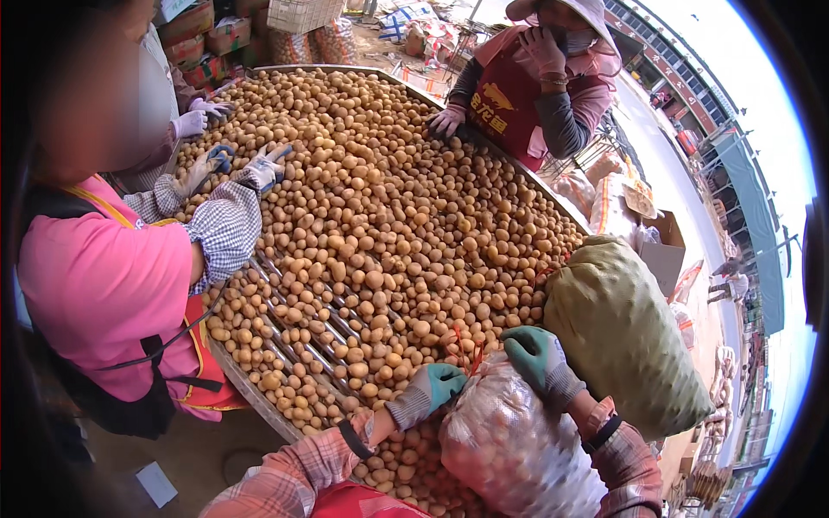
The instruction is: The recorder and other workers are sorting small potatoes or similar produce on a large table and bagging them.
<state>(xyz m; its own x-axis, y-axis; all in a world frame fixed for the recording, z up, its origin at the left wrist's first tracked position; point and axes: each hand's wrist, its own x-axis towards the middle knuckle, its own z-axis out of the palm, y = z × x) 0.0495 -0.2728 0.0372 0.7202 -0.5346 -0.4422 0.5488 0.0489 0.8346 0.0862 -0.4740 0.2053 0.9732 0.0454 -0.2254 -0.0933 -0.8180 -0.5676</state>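
Note:
A translucent plastic sack (511,440) full of potatoes leans on the near edge of a sorting table. Red string (476,359) shows at its gathered mouth. My left hand (431,392), in a grey glove with a teal coating, pinches the left side of that mouth. On the mouth's right side, my right hand (543,362), gloved alike, rests with curled fingers; whether it grips the plastic is hidden. A bulging olive-green woven sack (622,330) lies just right of my right hand. Loose potatoes (388,226) cover most of the table beyond.
Metal rollers (324,317) show between potatoes, inside the table's metal rim (252,395). A co-worker in pink (110,259) reaches over the left side; another's gloved hands (201,116) are behind. A person in a red apron (511,97) stands opposite. A cardboard box (660,252) and sacks stand right.

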